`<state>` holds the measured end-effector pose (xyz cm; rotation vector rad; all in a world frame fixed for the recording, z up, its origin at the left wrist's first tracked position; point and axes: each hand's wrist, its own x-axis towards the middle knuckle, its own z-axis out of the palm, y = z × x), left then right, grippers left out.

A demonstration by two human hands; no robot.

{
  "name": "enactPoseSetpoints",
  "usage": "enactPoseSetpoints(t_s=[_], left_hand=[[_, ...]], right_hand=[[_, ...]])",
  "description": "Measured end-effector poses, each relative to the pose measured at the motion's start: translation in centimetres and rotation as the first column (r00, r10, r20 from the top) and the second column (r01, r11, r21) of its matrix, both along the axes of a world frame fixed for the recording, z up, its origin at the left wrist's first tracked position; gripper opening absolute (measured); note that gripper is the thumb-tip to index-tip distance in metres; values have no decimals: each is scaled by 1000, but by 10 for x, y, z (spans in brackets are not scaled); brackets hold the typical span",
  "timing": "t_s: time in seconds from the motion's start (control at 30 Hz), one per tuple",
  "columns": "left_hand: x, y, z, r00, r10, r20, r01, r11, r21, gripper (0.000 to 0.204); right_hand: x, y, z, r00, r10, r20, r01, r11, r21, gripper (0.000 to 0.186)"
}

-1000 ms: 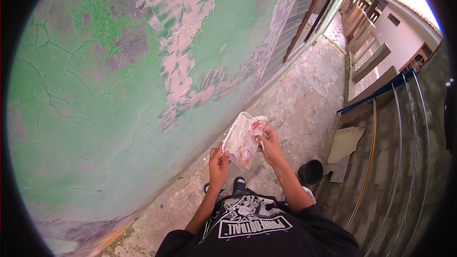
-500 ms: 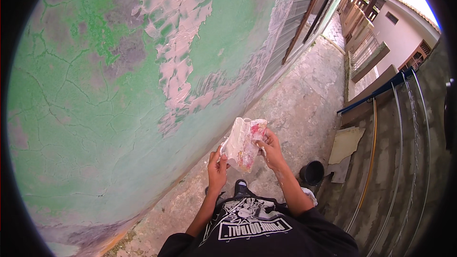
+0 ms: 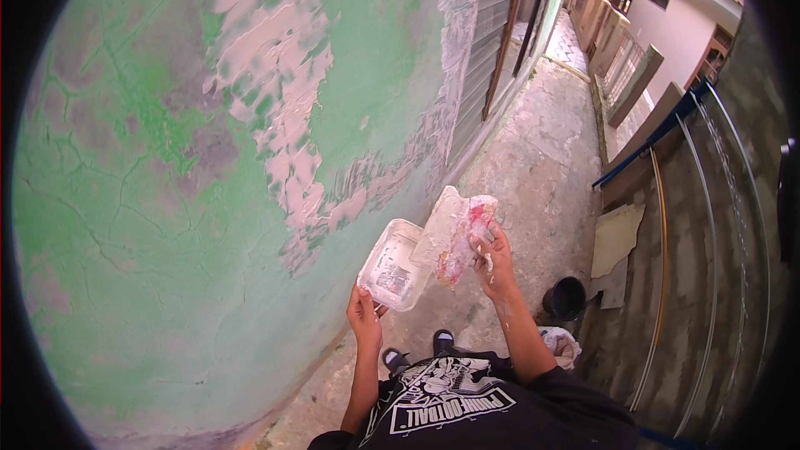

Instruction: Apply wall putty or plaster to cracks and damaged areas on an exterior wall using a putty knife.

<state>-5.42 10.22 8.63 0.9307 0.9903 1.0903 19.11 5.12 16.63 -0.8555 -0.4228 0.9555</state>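
Observation:
My left hand (image 3: 365,317) grips the near corner of a white rectangular plastic container (image 3: 395,242). Its inside is smeared with pale putty, and a greyish patch shows on the bottom. In my right hand (image 3: 497,265) is a wide putty spreader (image 3: 442,223), coated in pale putty, with a red-stained handle edge. The spreader is tilted close beside the container's right rim; whether they touch I cannot tell. White smears mark my right fingers. To the left rises a cracked green wall (image 3: 150,283) with a thick, ridged band of pale putty (image 3: 287,117).
A black bucket (image 3: 566,298) stands on the concrete floor (image 3: 533,167) at right, near a white sack (image 3: 560,345). Broken board pieces (image 3: 617,242) lean on the block wall, beside several long pipes (image 3: 658,283). The passage runs far ahead past a corrugated metal panel (image 3: 479,58).
The container and spreader have come apart; the container moved left and now shows its inside, while the spreader moved right and up. The view has shifted slightly.

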Motion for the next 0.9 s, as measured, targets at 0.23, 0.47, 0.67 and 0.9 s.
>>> enactPoseSetpoints(t_s=[0.23,0.47,0.67,0.9], left_hand=[[-5,22,2,999,-37,22,37,999,-10,41],[15,30,-5,996,12,-83,-14,1000,-17,37],[71,41,-11,995,29,-99,-31,999,-15,38],[176,57,-6,970,234,69,-230,971,-68,36]], right_hand=[[21,9,-15,997,-59,-53,64,995,82,31],[73,52,-18,994,-93,-64,100,988,119,29],[157,123,5,927,-260,272,228,963,143,28],[258,209,56,693,-382,612,284,924,256,27]])
